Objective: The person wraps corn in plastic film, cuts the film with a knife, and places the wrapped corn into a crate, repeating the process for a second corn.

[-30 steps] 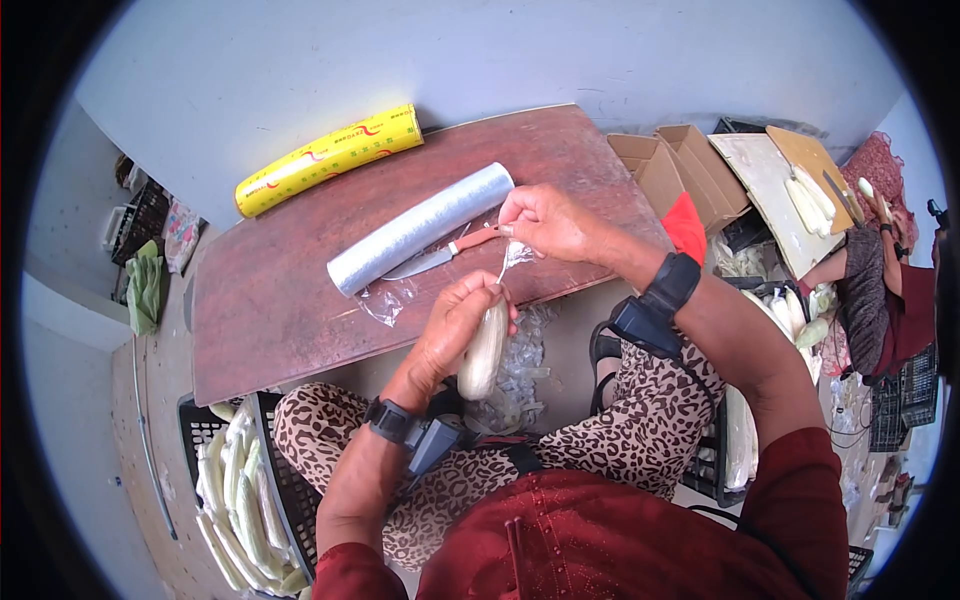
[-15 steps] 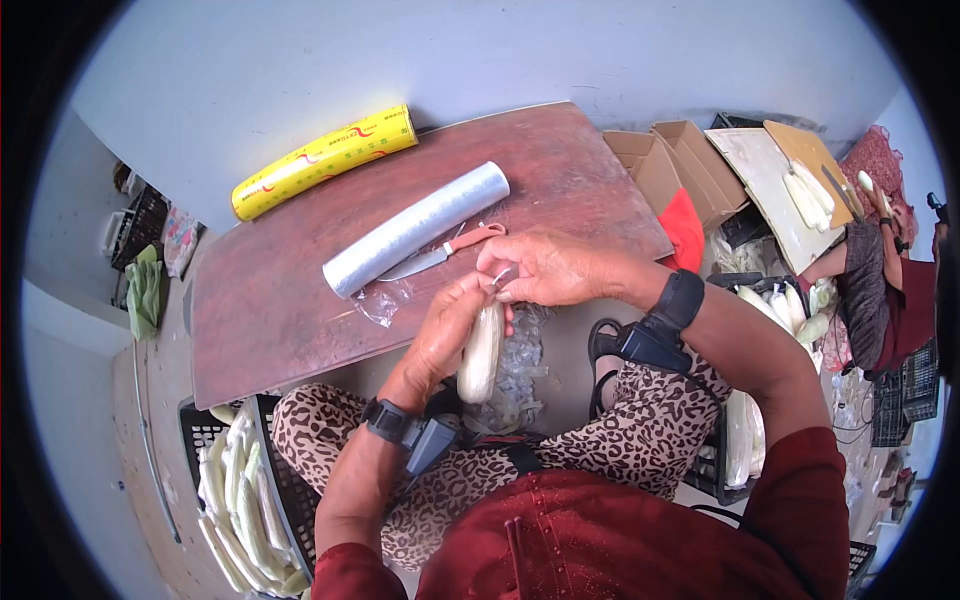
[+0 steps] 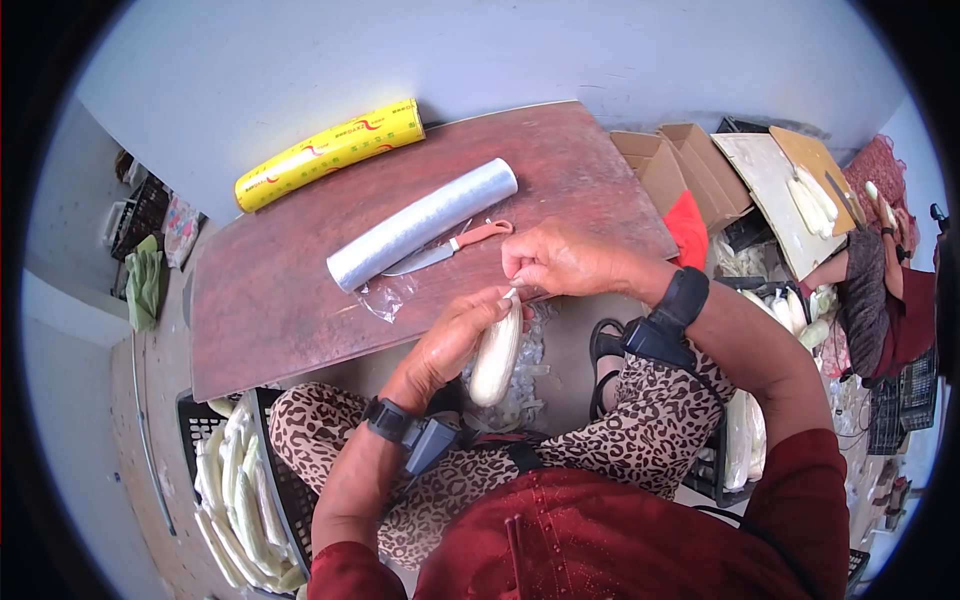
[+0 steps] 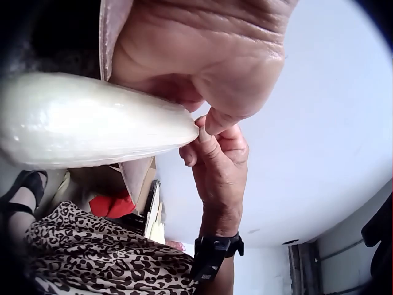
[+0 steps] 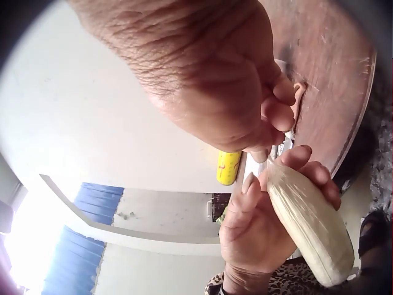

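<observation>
A pale, husked cob in clear film [image 3: 495,360] hangs tilted over the table's front edge, narrow end up. My left hand [image 3: 447,338] grips it near that end; in the right wrist view the left fingers lie behind the cob [image 5: 313,227] and the thumb stands beside its tip. The fingers of my right hand [image 3: 565,262] are curled, pinching the narrow tip of the wrapping [image 5: 270,161]. In the left wrist view both hands meet at the cob's [image 4: 92,123] tip, and the right fingertips are partly hidden.
On the red-brown table [image 3: 260,320] lie a clear film roll [image 3: 425,225], an orange-handled knife [image 3: 440,253] and a yellow roll [image 3: 330,155]. Black crates of pale cobs [image 3: 240,490] flank the legs. Cardboard boxes [image 3: 690,170] and another person [image 3: 890,310] are at the right.
My right hand has come down from above the table to the cob's tip, then shifted slightly right. The loose film drawn up from the tip is no longer visible. The left hand keeps its grip.
</observation>
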{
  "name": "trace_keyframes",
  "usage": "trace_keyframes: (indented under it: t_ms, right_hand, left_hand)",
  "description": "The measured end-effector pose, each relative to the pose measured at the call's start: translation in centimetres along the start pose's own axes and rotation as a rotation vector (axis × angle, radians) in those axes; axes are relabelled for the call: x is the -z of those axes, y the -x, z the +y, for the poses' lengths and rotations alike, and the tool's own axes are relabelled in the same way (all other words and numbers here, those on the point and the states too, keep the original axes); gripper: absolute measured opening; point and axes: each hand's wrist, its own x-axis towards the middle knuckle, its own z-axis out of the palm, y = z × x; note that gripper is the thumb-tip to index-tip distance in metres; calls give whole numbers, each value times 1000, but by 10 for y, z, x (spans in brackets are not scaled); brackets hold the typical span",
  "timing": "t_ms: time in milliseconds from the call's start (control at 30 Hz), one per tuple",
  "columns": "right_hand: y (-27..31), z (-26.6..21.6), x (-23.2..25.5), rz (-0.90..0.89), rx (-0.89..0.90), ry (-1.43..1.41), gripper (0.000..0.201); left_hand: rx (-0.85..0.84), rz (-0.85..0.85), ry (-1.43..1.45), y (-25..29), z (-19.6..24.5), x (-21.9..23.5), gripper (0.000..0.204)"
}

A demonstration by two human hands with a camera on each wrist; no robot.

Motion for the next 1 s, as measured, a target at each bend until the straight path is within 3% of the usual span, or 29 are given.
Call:
trace_keyframes:
  t_ms: [167,300,567,667,900,1000]
  right_hand:
    - [-2,1,-1,-6,-48,40,5]
    - [-2,-1,-1,-7,-95,48,5]
    - [2,-1,5,-70,-24,-29,7]
    - [2,0,6,-77,-16,-27,8]
    - [-1,-8,5,-4,63,14,6]
    - [-2,-8,8,14,-56,68,6]
  left_hand:
    - [31,-114,-100,4,5,1,46]
    - [14,-74,-145,1,3,3,43]
    - [73,30,-249,1,4,-1,42]
    - [114,37,-215,1,7,-1,38]
    - [-16,54,-91,-5,1,-4,47]
    - [-16,40,-40,-6,1,-3,45]
